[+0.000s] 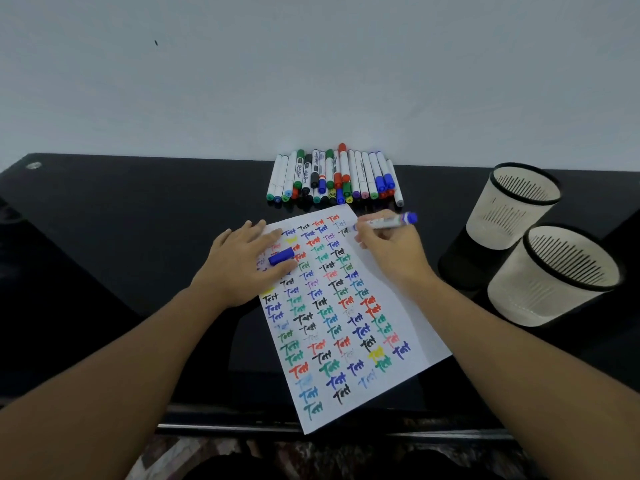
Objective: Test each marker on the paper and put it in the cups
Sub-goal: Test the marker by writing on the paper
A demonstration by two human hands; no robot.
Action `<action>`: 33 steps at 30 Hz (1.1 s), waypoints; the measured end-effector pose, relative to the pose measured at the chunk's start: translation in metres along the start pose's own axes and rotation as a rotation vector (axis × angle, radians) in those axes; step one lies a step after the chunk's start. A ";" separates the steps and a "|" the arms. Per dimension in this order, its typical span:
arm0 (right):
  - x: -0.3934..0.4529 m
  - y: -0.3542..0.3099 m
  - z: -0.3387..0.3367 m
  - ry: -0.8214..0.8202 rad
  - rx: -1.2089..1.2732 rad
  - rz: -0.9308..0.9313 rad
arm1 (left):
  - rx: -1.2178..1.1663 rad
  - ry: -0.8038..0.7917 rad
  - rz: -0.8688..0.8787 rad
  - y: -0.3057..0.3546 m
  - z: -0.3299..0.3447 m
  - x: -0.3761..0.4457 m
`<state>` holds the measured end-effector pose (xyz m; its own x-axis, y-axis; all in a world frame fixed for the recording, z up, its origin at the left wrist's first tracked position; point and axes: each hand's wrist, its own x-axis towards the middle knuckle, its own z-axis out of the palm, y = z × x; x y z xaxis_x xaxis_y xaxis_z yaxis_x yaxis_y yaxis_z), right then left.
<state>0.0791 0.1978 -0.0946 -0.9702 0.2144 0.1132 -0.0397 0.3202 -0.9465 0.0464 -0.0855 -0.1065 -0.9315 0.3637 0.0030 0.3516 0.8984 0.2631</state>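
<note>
Two hands at work: right hand [389, 251] clamps blue marker [391, 221], tip at top corner of paper [408, 306], writing test. Left hand [242, 265] presses paper, fingers pinching blue cap [281, 256]. Next, probably: recap, drop into cup [516, 199].

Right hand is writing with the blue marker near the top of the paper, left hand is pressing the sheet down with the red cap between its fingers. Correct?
Nearly. The head view shows the cap between the fingers of the left hand is blue, not red. The rest holds: the right hand writes with the blue marker near the top of the paper.
</note>
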 end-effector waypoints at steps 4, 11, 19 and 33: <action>0.000 -0.002 0.000 -0.030 -0.075 -0.010 | -0.010 -0.025 -0.016 -0.001 0.001 0.001; -0.002 0.002 -0.001 -0.051 -0.100 0.003 | -0.008 -0.019 -0.018 -0.003 0.001 0.002; -0.004 0.000 -0.001 -0.080 -0.096 0.011 | -0.006 -0.029 -0.015 0.000 -0.001 0.001; -0.004 0.002 -0.004 -0.097 -0.080 0.013 | -0.022 -0.054 -0.020 0.003 -0.002 0.002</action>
<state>0.0838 0.2015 -0.0956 -0.9892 0.1300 0.0676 -0.0114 0.3912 -0.9202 0.0456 -0.0832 -0.1035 -0.9318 0.3588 -0.0541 0.3302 0.9003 0.2836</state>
